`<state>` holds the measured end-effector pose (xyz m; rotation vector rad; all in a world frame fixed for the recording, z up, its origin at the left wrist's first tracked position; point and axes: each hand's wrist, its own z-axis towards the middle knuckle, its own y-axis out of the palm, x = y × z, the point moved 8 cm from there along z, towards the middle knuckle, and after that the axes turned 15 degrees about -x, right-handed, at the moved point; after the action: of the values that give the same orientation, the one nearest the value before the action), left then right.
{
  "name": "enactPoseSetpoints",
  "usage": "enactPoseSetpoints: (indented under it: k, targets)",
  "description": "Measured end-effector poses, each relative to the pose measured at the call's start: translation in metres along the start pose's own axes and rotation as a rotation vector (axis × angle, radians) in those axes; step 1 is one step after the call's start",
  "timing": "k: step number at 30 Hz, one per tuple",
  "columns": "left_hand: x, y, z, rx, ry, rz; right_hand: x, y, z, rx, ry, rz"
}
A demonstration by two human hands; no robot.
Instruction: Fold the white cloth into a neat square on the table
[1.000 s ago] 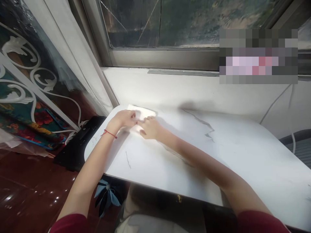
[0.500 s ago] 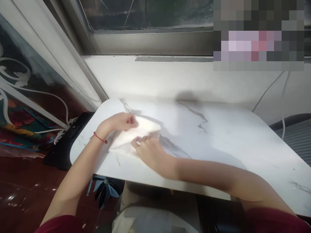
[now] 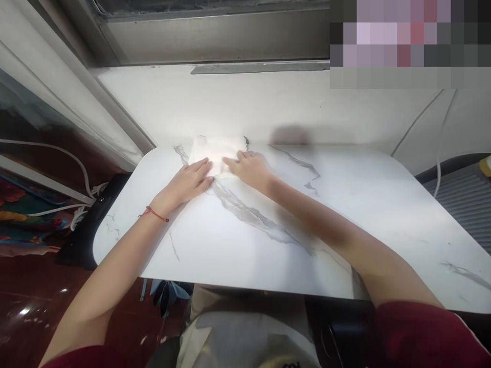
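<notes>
A folded white cloth [image 3: 218, 149] lies at the back left of the marble-patterned table [image 3: 238, 260], against the wall. My left hand [image 3: 190, 181], with a red cord bracelet on its wrist, rests its stretched fingers on the cloth's near left edge. Touching the near right part is my right hand [image 3: 251, 169], its fingers apart and pressed down. Neither hand grips the fabric. The cloth is bright and washed out, so its folds are hard to make out.
White wall [image 3: 299, 107] and a metal window frame [image 3: 215, 38] close off the back. A pale curtain [image 3: 76, 92] hangs at the left. Cables [image 3: 439, 148] run down at the right beside a grey ribbed surface [image 3: 464, 204]. A black object [image 3: 86, 225] stands left of the table.
The cloth has moved away from me to the table's back edge and looks smaller and flatter. Both hands have reached forward with it, and their curled fingers have straightened. The view has tilted down.
</notes>
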<state>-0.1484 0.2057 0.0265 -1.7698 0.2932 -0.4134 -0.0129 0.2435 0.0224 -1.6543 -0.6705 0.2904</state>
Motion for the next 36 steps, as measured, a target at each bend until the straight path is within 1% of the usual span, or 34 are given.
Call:
enactPoseSetpoints:
  k: [2,5,9,12,14,15,16,18,19,21,22,24,25,27,29,31,33,35,36]
  targets:
    - [-0.003,0.002,0.001,-0.004,0.007,-0.021,0.001,0.001,0.000,0.004,-0.023,0.008]
    - [-0.001,-0.001,0.001,0.054,0.034,-0.041,-0.001,0.000,-0.003,0.004,-0.044,0.033]
    - [0.004,-0.015,-0.004,0.143,0.049,-0.101,-0.008,-0.008,-0.012,0.040,-0.003,0.077]
    - [-0.003,-0.027,-0.012,0.124,0.010,-0.231,-0.027,-0.017,-0.028,0.037,-0.006,0.093]
    - [-0.011,-0.028,-0.018,0.014,-0.012,-0.356,-0.049,-0.021,-0.044,-0.024,-0.043,0.100]
    - [-0.014,-0.026,-0.021,-0.082,-0.019,-0.423,-0.064,-0.022,-0.055,-0.064,-0.082,0.095]
    - [-0.015,-0.021,-0.025,-0.203,-0.024,-0.487,-0.081,-0.023,-0.067,-0.109,-0.142,0.080]
    - [-0.010,-0.006,-0.035,-0.482,-0.026,-0.589,-0.121,-0.022,-0.099,-0.179,-0.315,0.010]
    - [-0.004,0.001,-0.041,-0.619,-0.024,-0.622,-0.140,-0.019,-0.116,-0.208,-0.402,-0.044]
    - [0.010,0.013,-0.052,-0.837,-0.006,-0.660,-0.166,-0.015,-0.146,-0.235,-0.492,-0.145]
    - [0.018,0.017,-0.056,-0.903,0.011,-0.672,-0.174,-0.012,-0.158,-0.243,-0.511,-0.186]
    - [0.030,0.021,-0.057,-0.956,0.051,-0.684,-0.181,-0.009,-0.170,-0.243,-0.508,-0.240]
    - [0.033,0.022,-0.056,-0.955,0.069,-0.686,-0.180,-0.009,-0.172,-0.231,-0.498,-0.255]
    - [0.034,0.023,-0.050,-0.922,0.105,-0.683,-0.174,-0.010,-0.165,-0.190,-0.442,-0.274]
    - [0.028,0.020,-0.040,-0.831,0.148,-0.677,-0.159,-0.013,-0.148,-0.140,-0.337,-0.264]
    - [0.019,0.012,-0.029,-0.650,0.190,-0.667,-0.140,-0.015,-0.125,-0.093,-0.204,-0.240]
    - [0.009,0.001,-0.019,-0.417,0.207,-0.659,-0.119,-0.016,-0.102,-0.056,-0.085,-0.210]
    - [0.002,-0.008,-0.014,-0.215,0.194,-0.657,-0.099,-0.015,-0.080,-0.037,-0.012,-0.175]
    - [0.001,-0.010,-0.012,-0.136,0.184,-0.655,-0.089,-0.014,-0.070,-0.034,0.012,-0.153]
